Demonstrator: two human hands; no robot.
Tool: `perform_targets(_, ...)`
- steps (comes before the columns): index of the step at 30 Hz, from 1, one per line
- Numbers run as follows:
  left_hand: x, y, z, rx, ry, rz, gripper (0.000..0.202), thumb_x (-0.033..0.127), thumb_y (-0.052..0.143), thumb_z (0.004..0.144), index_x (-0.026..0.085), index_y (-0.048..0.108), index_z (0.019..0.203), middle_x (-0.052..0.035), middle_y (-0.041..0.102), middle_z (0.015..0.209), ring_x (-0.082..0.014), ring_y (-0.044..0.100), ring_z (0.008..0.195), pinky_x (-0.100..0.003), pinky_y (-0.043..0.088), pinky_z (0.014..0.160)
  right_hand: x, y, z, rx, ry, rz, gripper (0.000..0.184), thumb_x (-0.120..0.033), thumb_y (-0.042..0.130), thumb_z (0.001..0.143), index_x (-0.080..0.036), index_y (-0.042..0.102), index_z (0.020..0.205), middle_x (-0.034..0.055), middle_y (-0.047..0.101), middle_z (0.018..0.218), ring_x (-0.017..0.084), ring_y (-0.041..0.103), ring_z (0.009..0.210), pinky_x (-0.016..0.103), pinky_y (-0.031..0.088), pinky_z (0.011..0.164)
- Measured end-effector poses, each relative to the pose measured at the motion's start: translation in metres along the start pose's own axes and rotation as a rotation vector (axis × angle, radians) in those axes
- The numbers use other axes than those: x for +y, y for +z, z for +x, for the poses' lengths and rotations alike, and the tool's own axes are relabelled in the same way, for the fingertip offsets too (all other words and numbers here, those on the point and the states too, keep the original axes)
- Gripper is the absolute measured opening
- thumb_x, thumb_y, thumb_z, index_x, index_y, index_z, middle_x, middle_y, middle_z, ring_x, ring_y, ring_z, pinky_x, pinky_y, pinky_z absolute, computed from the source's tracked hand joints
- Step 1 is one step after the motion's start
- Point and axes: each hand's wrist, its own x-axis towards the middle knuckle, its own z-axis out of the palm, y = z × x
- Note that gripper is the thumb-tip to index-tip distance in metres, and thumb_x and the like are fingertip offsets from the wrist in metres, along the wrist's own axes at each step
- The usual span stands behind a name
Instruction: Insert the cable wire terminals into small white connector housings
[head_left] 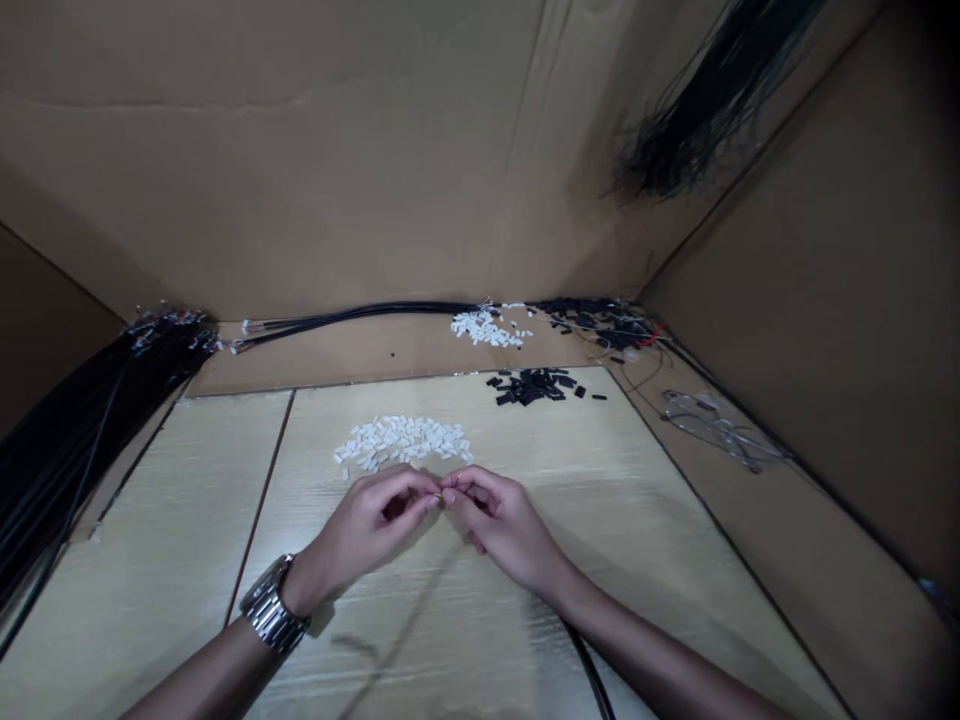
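Note:
My left hand [390, 515], with a metal-band watch [276, 604] on its wrist, pinches thumb and forefinger together over the middle of the table. Fingertip to fingertip with it, my right hand [502, 520] is closed in a pinch too. Between them shows a bit of thin wire [441, 493], reddish and yellowish; its ends are hidden by the fingers. A black cable [589, 665] comes out from under my right forearm; its link to the wire is hidden. Just beyond my hands lies a spread pile of small white pieces [405, 440].
Small black pieces [534, 386] lie at the table's far edge. Behind are more white pieces [487, 328], black pieces [592, 320] and black cables [360, 312]. Thick cable bundles lie at left [67, 420] and hang upper right [697, 110]. Cardboard walls [337, 180] surround the table [660, 560].

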Motion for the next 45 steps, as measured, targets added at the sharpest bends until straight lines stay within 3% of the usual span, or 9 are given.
perform_targets(10,0.0,-0.001,0.0,-0.028,-0.078,-0.019,0.015,0.032,0.055,0.095,0.021,0.065,0.099,-0.0016,0.068,0.09,-0.0125,0.059,0.075,-0.025,0.044,0.065,0.003,-0.001,-0.002,-0.015,-0.055,-0.018,0.024,-0.042,0.059,0.088,-0.019,0.056,0.083,-0.0061,0.044,0.061,0.007,0.034,0.046,0.02,0.03,0.042)
perform_targets(17,0.004,-0.001,0.002,-0.029,-0.155,-0.048,0.017,0.034,0.056,0.094,0.02,0.066,0.096,0.0007,0.065,0.08,-0.0094,0.05,0.063,-0.022,0.038,0.056,0.005,-0.001,-0.003,-0.011,-0.073,-0.029,0.022,-0.041,0.055,0.092,-0.02,0.055,0.088,-0.0041,0.05,0.069,0.007,0.035,0.048,0.021,0.031,0.044)
perform_targets(23,0.006,-0.003,0.003,-0.045,-0.225,-0.066,0.018,0.032,0.056,0.093,0.017,0.063,0.087,0.0025,0.058,0.07,-0.0086,0.045,0.058,-0.02,0.034,0.052,0.0,0.002,-0.009,-0.079,-0.094,-0.064,0.018,-0.037,0.056,0.092,-0.019,0.056,0.09,-0.0053,0.045,0.064,0.007,0.037,0.049,0.021,0.03,0.045)
perform_targets(28,0.005,-0.004,0.003,-0.037,-0.215,-0.138,0.019,0.033,0.056,0.093,0.017,0.063,0.088,0.0002,0.063,0.076,-0.0101,0.053,0.065,-0.021,0.038,0.057,-0.006,0.002,-0.012,-0.138,-0.1,-0.09,0.015,-0.033,0.056,0.092,-0.018,0.058,0.09,-0.0058,0.044,0.06,0.008,0.04,0.05,0.021,0.032,0.046)
perform_targets(36,0.004,-0.006,0.003,-0.027,-0.236,-0.437,0.019,0.033,0.066,0.088,0.018,0.063,0.099,-0.0014,0.065,0.082,-0.0086,0.056,0.062,-0.019,0.048,0.056,-0.003,0.002,-0.008,-0.069,-0.102,-0.084,0.014,-0.033,0.055,0.092,-0.02,0.053,0.087,-0.0082,0.041,0.055,0.007,0.038,0.043,0.021,0.033,0.042)
perform_targets(41,0.003,-0.01,0.005,-0.055,-0.236,-0.419,0.014,0.028,0.067,0.087,0.015,0.066,0.092,-0.0019,0.066,0.079,-0.0067,0.056,0.056,-0.017,0.049,0.052,-0.006,0.001,-0.011,-0.03,-0.082,-0.077,0.012,-0.032,0.055,0.091,-0.02,0.052,0.087,-0.0059,0.049,0.057,0.008,0.044,0.046,0.022,0.035,0.043)
perform_targets(45,0.0,-0.011,0.006,-0.058,-0.246,-0.407,0.011,0.025,0.068,0.086,0.015,0.066,0.091,-0.0002,0.066,0.071,-0.0061,0.056,0.053,-0.016,0.047,0.05,-0.007,-0.002,-0.013,-0.03,-0.151,-0.18,0.006,-0.025,0.055,0.089,-0.02,0.053,0.087,-0.0037,0.053,0.062,0.01,0.049,0.051,0.023,0.038,0.048)
